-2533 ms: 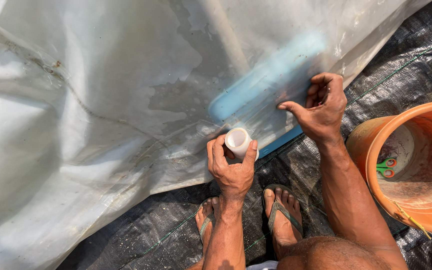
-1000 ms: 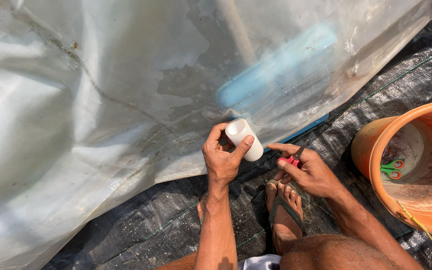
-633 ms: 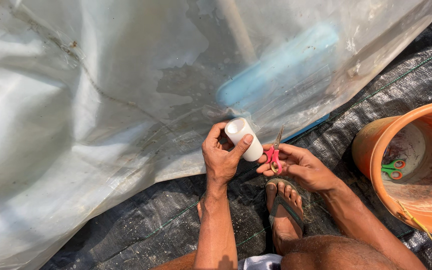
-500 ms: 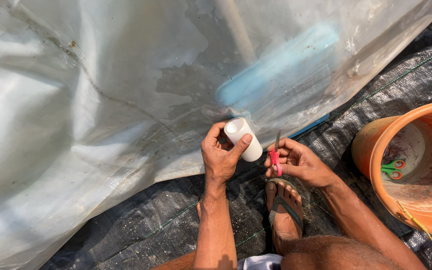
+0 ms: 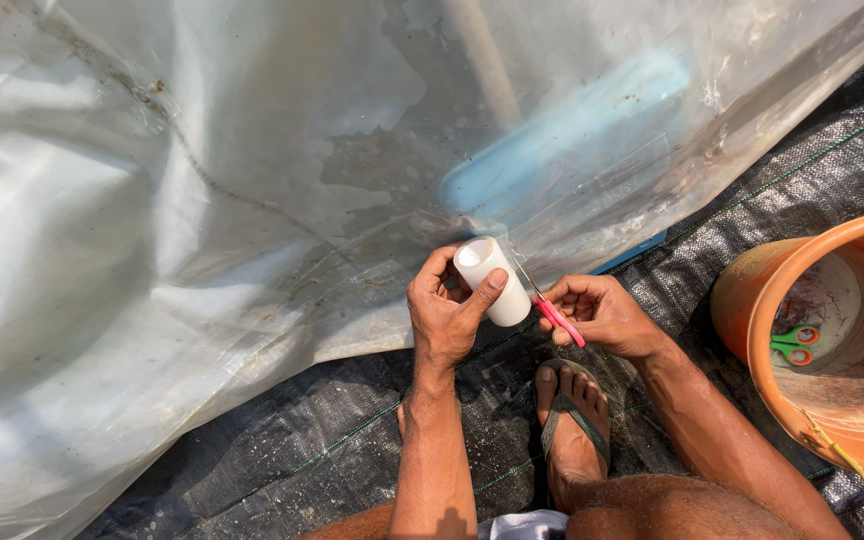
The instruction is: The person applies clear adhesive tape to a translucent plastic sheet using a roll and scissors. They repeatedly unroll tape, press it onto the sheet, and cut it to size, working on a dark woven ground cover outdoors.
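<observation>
White roll (image 5: 493,280) within left-hand fingers (image 5: 488,293)

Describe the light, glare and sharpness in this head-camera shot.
Head view: hard sunlight; glare whitens the plastic sheet at left; the left hand with the white tube and the right hand are sharp; shade falls inside the orange bucket.

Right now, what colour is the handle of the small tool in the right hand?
Pinkish red; the handle shows best in the head view, held in the right hand.
</observation>
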